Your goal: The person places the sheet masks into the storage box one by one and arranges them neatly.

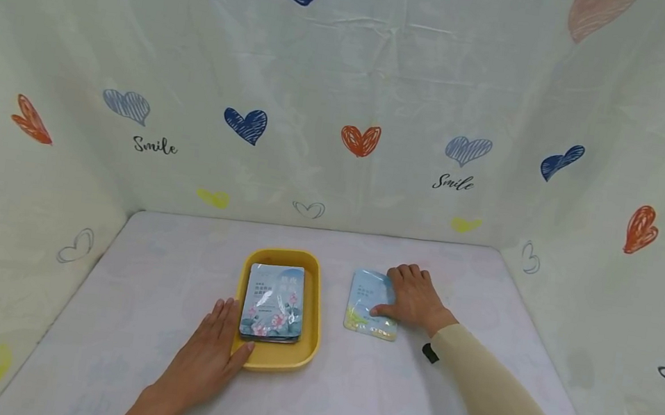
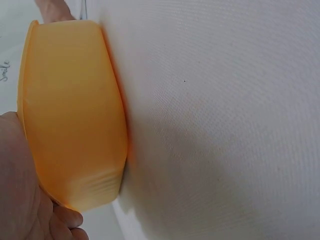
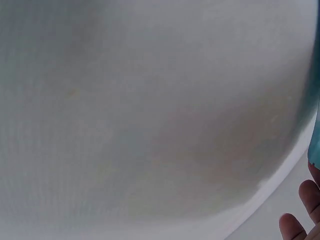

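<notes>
A yellow plastic tray point(image 1: 307, 344) stands on the table, with a stack of blue sheet mask packets point(image 1: 274, 301) printed with pink flowers lying in it. My left hand point(image 1: 206, 352) rests against the tray's near left corner, fingers extended along the side and thumb on the near rim. To the right of the tray, my right hand point(image 1: 418, 299) grips a light blue sheet mask packet point(image 1: 368, 296) by its right side, thumb across its face. In the right wrist view only a strip of this packet point(image 3: 315, 142) and some fingertips point(image 3: 309, 195) show.
The table point(image 1: 173, 270) has a pale cloth cover. Behind and beside it hangs a light curtain point(image 1: 325, 73) printed with hearts and "Smile". A small black object point(image 1: 430, 353) shows by the right wrist.
</notes>
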Tool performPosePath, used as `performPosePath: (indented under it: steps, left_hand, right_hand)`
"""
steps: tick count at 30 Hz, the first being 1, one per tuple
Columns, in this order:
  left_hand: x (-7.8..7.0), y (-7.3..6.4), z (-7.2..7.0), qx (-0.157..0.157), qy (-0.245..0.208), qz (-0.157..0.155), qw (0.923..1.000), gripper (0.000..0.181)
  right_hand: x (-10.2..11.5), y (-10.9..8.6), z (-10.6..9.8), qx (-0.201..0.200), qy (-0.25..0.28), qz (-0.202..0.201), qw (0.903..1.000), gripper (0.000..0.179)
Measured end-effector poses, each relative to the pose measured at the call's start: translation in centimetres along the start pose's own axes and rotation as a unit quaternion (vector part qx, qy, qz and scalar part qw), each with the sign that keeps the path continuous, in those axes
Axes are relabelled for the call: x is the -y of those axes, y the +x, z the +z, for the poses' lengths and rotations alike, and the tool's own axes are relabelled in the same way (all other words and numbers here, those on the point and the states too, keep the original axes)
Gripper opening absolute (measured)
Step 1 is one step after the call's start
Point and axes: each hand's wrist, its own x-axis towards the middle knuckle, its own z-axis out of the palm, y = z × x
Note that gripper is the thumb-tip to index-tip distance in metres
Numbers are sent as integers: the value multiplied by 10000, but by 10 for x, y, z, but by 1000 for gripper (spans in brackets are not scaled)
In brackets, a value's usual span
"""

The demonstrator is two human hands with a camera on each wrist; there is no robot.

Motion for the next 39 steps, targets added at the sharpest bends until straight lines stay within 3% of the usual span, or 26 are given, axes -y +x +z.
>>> performPosePath:
  steps: [11, 17, 24, 31, 39]
  left_hand:
    - [-1, -1, -1, 89, -18, -29, 10000, 87]
    - [-1, -1, -1, 181, -27, -109, 9998, 88]
    - [-1, 0, -2, 282, -42, -155, 9995, 89]
    - [-1, 1, -2, 362, -56, -226, 9991, 89]
    - [0, 2, -2, 304, -48, -175, 9994, 88]
  right_hand:
    - [15, -4, -12, -409, -4, -152, 9990, 90]
    - [22, -7, -18, -938, -10, -399, 9948, 83]
    - [31, -15, -25, -1711, 11, -825, 9818, 70]
    - [39, -23, -28, -2113, 516, -1084, 9700, 56]
    - [45, -29, -35, -2062, 1231, -1092, 9646, 43]
